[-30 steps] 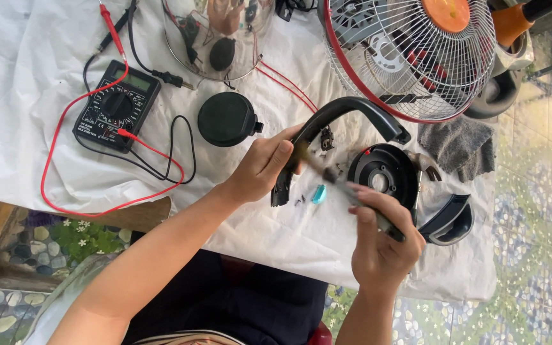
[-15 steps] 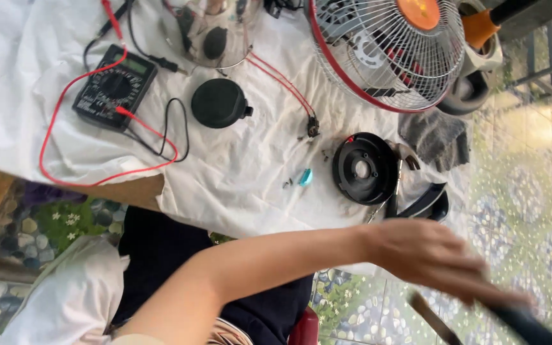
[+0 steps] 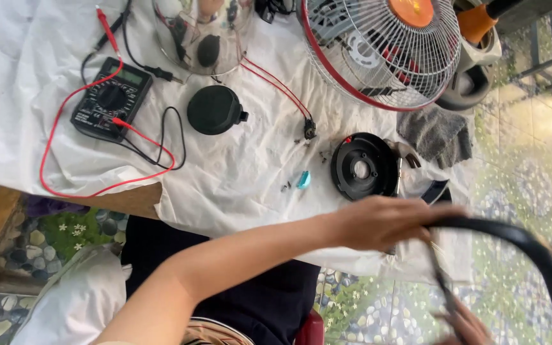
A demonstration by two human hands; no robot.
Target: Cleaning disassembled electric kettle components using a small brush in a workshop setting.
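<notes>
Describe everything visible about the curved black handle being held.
The curved black handle is a smooth, arched strip that looks like plastic, blurred in the view. It is held in the air off the edge of the cloth-covered table, over the pebbled ground. The left hand grips one end; its other end hangs free. The right hand holds a thin tool against it.

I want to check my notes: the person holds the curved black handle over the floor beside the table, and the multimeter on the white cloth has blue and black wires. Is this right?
Not quite. The head view shows the multimeter with red and black wires, not blue. The rest holds: the left hand grips the curved black handle beside the table, over the floor.
</notes>
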